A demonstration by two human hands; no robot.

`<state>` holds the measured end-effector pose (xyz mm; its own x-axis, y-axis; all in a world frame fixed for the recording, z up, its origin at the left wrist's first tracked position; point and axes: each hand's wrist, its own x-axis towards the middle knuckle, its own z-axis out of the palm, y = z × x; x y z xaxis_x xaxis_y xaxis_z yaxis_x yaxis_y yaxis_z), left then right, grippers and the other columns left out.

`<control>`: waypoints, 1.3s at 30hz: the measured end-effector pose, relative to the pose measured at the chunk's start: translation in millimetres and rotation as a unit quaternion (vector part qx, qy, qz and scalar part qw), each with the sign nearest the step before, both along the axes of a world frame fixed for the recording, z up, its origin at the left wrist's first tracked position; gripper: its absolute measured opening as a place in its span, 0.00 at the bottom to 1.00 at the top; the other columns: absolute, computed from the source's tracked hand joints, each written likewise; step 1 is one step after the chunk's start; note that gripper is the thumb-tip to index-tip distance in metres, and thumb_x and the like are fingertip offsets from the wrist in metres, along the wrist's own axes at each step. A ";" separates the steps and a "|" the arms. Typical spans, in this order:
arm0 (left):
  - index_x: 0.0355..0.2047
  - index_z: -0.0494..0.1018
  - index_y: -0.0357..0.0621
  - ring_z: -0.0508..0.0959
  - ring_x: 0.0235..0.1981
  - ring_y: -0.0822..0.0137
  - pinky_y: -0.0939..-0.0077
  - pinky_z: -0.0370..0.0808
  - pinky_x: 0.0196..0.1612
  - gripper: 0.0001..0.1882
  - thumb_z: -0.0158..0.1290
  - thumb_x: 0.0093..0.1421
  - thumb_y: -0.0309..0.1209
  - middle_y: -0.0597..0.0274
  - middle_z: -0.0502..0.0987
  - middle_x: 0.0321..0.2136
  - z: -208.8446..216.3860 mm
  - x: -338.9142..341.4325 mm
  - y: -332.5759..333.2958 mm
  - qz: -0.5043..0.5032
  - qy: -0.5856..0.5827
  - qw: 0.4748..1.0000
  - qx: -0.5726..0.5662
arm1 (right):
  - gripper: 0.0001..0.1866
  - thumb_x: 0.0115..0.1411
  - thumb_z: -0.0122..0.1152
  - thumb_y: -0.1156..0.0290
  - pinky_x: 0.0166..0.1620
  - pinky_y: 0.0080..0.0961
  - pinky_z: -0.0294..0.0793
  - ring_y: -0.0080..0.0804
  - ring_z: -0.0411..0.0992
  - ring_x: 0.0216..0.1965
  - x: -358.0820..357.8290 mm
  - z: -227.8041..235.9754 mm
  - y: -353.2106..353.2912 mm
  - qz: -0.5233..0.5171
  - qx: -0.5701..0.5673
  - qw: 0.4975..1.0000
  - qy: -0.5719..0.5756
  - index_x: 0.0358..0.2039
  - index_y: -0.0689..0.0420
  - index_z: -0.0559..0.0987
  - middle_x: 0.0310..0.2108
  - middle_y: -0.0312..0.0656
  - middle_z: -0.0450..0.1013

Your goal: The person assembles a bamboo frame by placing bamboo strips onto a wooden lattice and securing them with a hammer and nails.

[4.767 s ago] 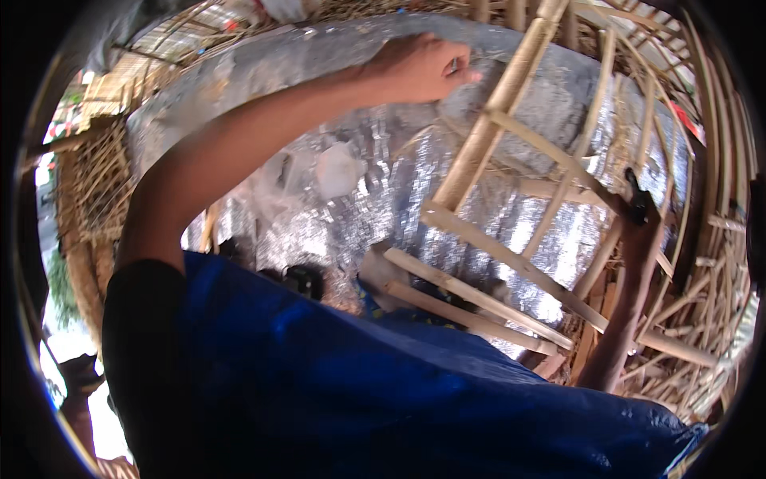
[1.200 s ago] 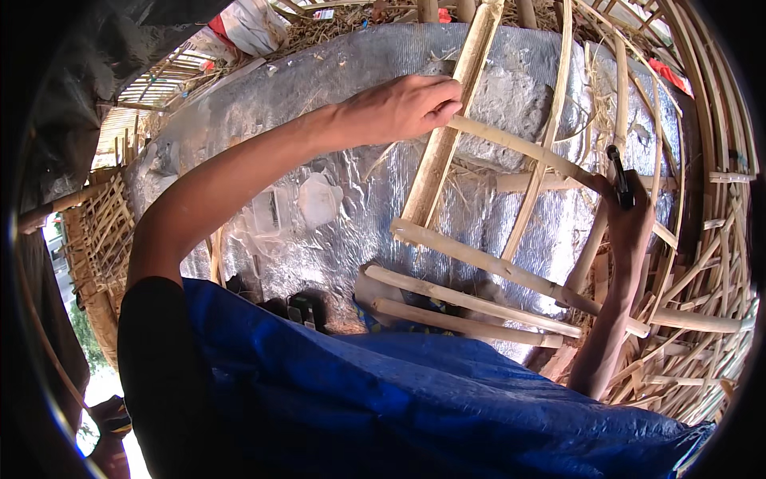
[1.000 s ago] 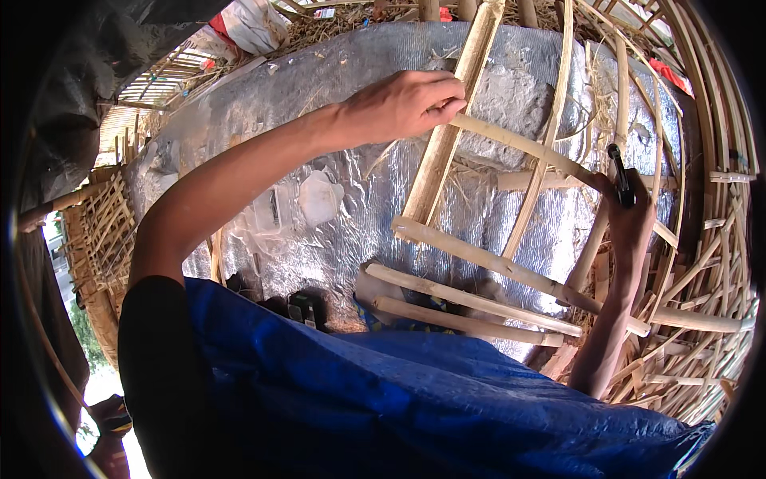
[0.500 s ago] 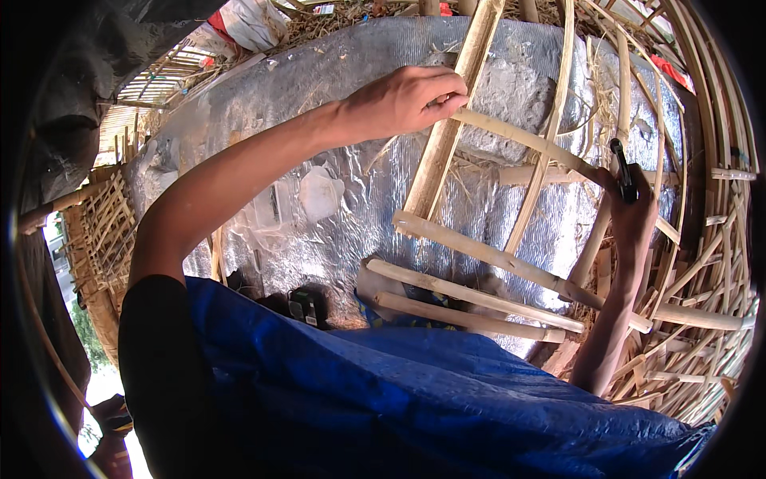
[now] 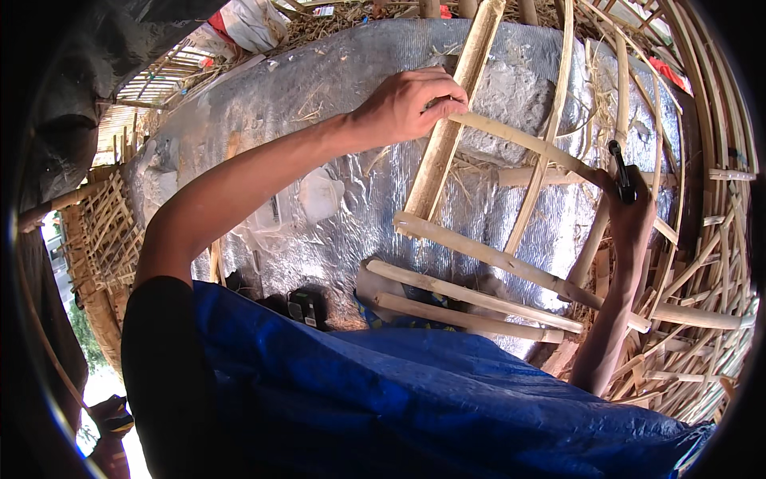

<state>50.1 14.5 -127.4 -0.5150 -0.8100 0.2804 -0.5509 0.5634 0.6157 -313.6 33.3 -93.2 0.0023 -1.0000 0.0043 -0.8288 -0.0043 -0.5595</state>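
My left hand (image 5: 419, 102) is closed in a pinch at the upper left end of a thin bamboo strip (image 5: 511, 137). The strip slants down to the right, across a split bamboo pole (image 5: 451, 132) and a narrower bamboo slat (image 5: 536, 180). At its other end my right hand (image 5: 630, 203) is closed around a dark hand tool (image 5: 621, 166); its exact kind I cannot make out. The strip's right end meets this hand, where the fingers are in shadow. A blue plastic sheet (image 5: 415, 383) lies across my front.
Silvery foil sheeting (image 5: 359, 191) with a grey stone-like slab (image 5: 511, 96) lies beneath. Bamboo pieces (image 5: 479, 287) cross nearer to me. A black tape measure-like case (image 5: 303, 306) sits by the blue sheet. A heap of bamboo strips (image 5: 694, 351) fills the right; a woven bamboo panel (image 5: 104, 227) stands left.
My left forearm and elbow have shifted slightly right and the wrist has bent a little, while the fingers keep their pinch. My right hand and the strip have barely moved.
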 end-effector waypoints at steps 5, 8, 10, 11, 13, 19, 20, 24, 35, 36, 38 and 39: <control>0.33 0.77 0.36 0.76 0.28 0.63 0.70 0.72 0.31 0.05 0.56 0.59 0.26 0.57 0.78 0.27 -3.3 -4.2 3.5 0.023 0.046 0.999 -0.016 | 0.15 0.56 0.68 0.60 0.27 0.27 0.62 0.25 0.57 0.21 0.8 2.5 -0.5 0.003 -0.006 1.000 0.020 0.30 0.58 0.77 0.19 0.39 0.68; 0.33 0.77 0.35 0.77 0.29 0.61 0.69 0.72 0.32 0.05 0.56 0.59 0.25 0.56 0.77 0.27 -6.1 -4.8 5.2 0.022 0.047 0.998 -0.027 | 0.16 0.56 0.69 0.59 0.27 0.27 0.62 0.27 0.57 0.20 -8.9 -5.4 -4.5 0.014 -0.012 0.999 0.031 0.30 0.59 0.76 0.19 0.39 0.68; 0.33 0.77 0.35 0.77 0.29 0.60 0.68 0.73 0.33 0.05 0.56 0.58 0.24 0.56 0.78 0.27 -6.6 -5.7 5.4 0.024 0.047 0.998 -0.040 | 0.17 0.56 0.68 0.58 0.27 0.28 0.63 0.28 0.60 0.20 -14.4 -7.2 -7.6 0.027 -0.044 0.998 0.041 0.30 0.59 0.75 0.20 0.41 0.70; 0.33 0.77 0.34 0.78 0.30 0.59 0.67 0.74 0.34 0.05 0.57 0.57 0.24 0.56 0.78 0.27 -6.1 -6.5 6.2 0.023 0.045 0.997 -0.050 | 0.17 0.56 0.68 0.58 0.27 0.28 0.63 0.28 0.60 0.20 -13.7 -4.7 -8.8 0.030 -0.046 0.997 0.045 0.30 0.59 0.75 0.20 0.41 0.70; 0.33 0.76 0.34 0.79 0.31 0.59 0.67 0.75 0.34 0.05 0.57 0.57 0.23 0.56 0.78 0.28 -4.9 -6.6 5.9 0.022 0.037 0.997 -0.058 | 0.16 0.57 0.67 0.58 0.28 0.29 0.67 0.29 0.66 0.21 -7.0 3.5 -11.0 0.038 -0.086 0.995 0.015 0.32 0.58 0.75 0.22 0.42 0.73; 0.33 0.77 0.35 0.80 0.31 0.59 0.68 0.77 0.34 0.05 0.56 0.56 0.22 0.56 0.80 0.28 -4.7 -5.5 9.8 0.031 0.009 0.996 -0.084 | 0.15 0.59 0.65 0.61 0.26 0.28 0.67 0.27 0.66 0.20 47.2 32.3 -2.0 0.097 -0.062 0.993 0.000 0.33 0.58 0.73 0.20 0.41 0.71; 0.33 0.77 0.36 0.80 0.30 0.59 0.68 0.78 0.33 0.05 0.56 0.56 0.21 0.56 0.80 0.28 -4.2 -6.1 9.7 0.031 0.010 0.995 -0.093 | 0.15 0.59 0.65 0.61 0.25 0.27 0.66 0.26 0.64 0.19 52.8 32.4 -2.6 0.125 -0.046 0.991 0.002 0.32 0.58 0.72 0.18 0.40 0.69; 0.33 0.78 0.36 0.80 0.31 0.60 0.68 0.78 0.34 0.06 0.56 0.54 0.19 0.57 0.80 0.28 -2.7 -3.3 16.4 0.052 -0.012 0.995 -0.084 | 0.13 0.58 0.66 0.62 0.21 0.27 0.65 0.23 0.65 0.15 90.1 28.2 -0.5 0.223 -0.030 0.974 -0.018 0.35 0.57 0.76 0.18 0.40 0.73; 0.35 0.73 0.36 0.75 0.35 0.60 0.66 0.73 0.41 0.06 0.53 0.56 0.17 0.57 0.75 0.31 -21.4 -28.9 35.7 0.149 0.076 0.981 -0.101 | 0.12 0.53 0.65 0.72 0.32 0.37 0.74 0.49 0.77 0.30 91.1 1.7 2.8 0.230 -0.007 0.973 0.008 0.40 0.58 0.79 0.28 0.52 0.77; 0.35 0.73 0.36 0.76 0.35 0.60 0.67 0.73 0.40 0.05 0.52 0.58 0.18 0.57 0.75 0.31 -19.2 -29.8 33.8 0.152 0.113 0.979 -0.080 | 0.12 0.54 0.65 0.72 0.32 0.37 0.74 0.50 0.77 0.30 90.4 4.4 1.4 0.230 0.020 0.973 0.013 0.40 0.58 0.79 0.27 0.52 0.77; 0.35 0.73 0.35 0.77 0.34 0.60 0.68 0.73 0.39 0.04 0.52 0.60 0.20 0.57 0.76 0.31 -18.6 -30.6 32.3 0.153 0.129 0.977 -0.070 | 0.12 0.54 0.63 0.73 0.32 0.37 0.74 0.51 0.77 0.30 88.8 6.0 -2.0 0.242 0.001 0.970 -0.007 0.40 0.58 0.80 0.26 0.54 0.76; 0.35 0.73 0.36 0.78 0.34 0.60 0.69 0.73 0.39 0.04 0.52 0.60 0.20 0.56 0.76 0.31 -19.0 -33.2 33.6 0.177 0.128 0.974 -0.056 | 0.12 0.54 0.63 0.73 0.33 0.37 0.74 0.50 0.77 0.30 89.6 8.6 -1.7 0.248 0.002 0.969 -0.006 0.40 0.59 0.80 0.27 0.54 0.76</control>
